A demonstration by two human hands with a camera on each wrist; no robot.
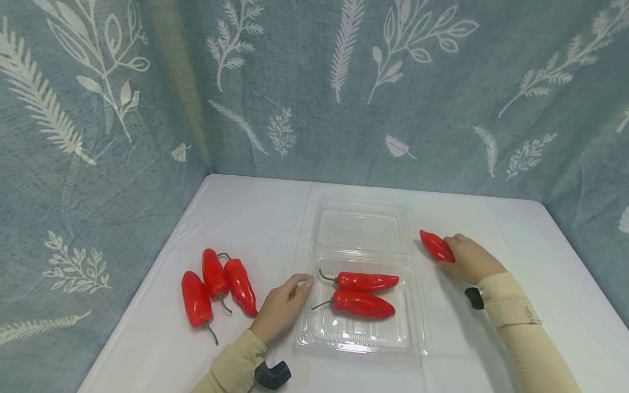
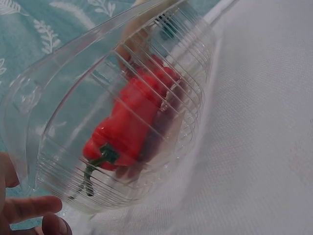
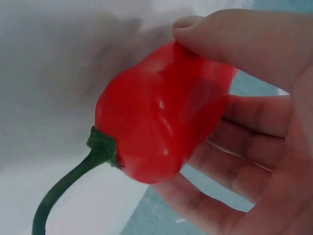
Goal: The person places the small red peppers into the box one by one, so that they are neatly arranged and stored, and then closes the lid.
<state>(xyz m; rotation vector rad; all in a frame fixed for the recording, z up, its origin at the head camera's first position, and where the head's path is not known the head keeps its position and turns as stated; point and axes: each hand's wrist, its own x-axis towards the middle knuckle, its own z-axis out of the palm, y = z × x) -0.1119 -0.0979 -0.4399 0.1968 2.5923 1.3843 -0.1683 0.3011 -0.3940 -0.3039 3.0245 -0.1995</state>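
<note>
A glossy red pepper is gripped by my right hand, right of the clear plastic container. In the right wrist view the thumb lies on one side of this pepper and the fingers on the other, its curved green stem pointing away from the palm. My left hand rests at the container's left edge, its fingers loosely bent right at the rim. Inside the container lie two red peppers, an upper one and a lower one, stems pointing left.
Several more red peppers lie on the white table, left of my left hand. The container's hinged lid lies folded back behind its base. Blue-green patterned fabric hangs behind and along the sides.
</note>
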